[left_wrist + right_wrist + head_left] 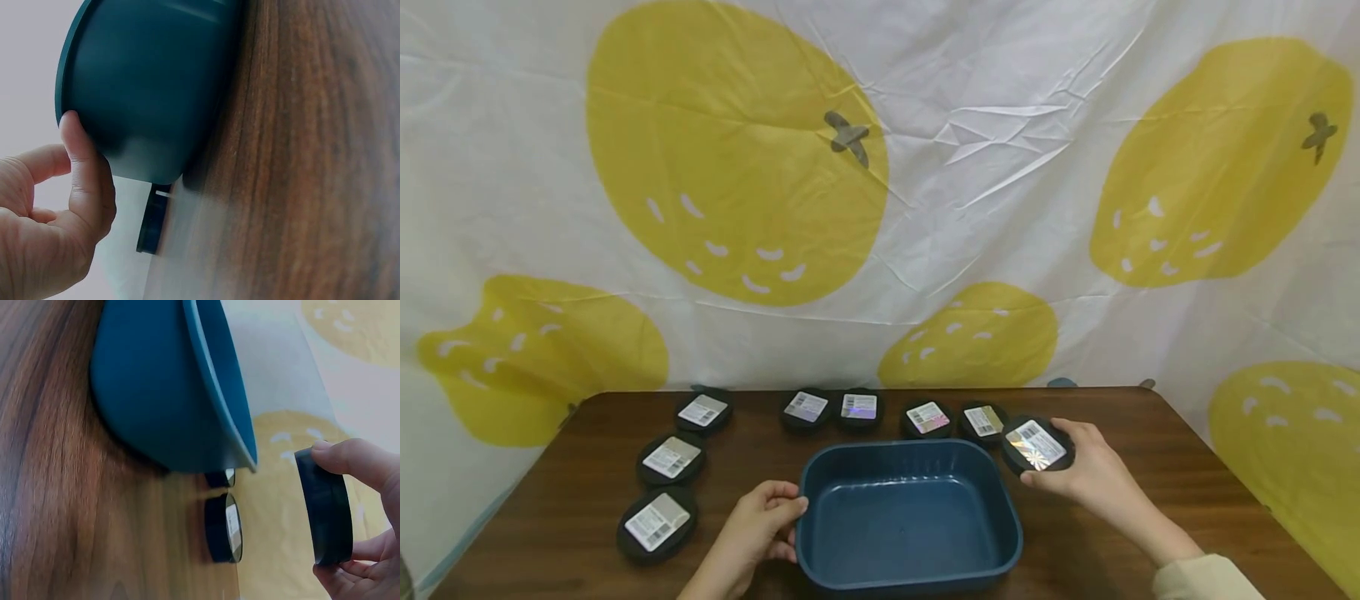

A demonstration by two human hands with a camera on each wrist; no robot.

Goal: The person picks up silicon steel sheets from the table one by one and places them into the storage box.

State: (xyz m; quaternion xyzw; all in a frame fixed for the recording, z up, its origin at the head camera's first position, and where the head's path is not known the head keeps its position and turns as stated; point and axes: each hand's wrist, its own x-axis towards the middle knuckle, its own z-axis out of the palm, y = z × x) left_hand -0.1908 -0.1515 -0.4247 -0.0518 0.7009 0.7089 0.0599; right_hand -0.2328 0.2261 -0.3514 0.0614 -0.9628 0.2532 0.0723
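A dark blue rectangular plastic basin [910, 533] stands on the table, with nothing inside it. My left hand [760, 529] pinches its left rim, thumb at the edge and fingers against the outer wall; the left wrist view shows the same hand [69, 206] at the rim. To the right of the basin, my right hand [1093, 467] grips a round black flat container [1037, 446] by its sides, its white barcode label facing up. In the right wrist view this container [325, 509] is held between thumb and fingers, clear of the tabletop.
More labelled black round containers lie on the brown wooden table [1112, 542]: several along the back, including one [983, 422] just behind the basin's right corner, and others [657, 525] down the left side. A white cloth with yellow lemons [737, 150] hangs behind.
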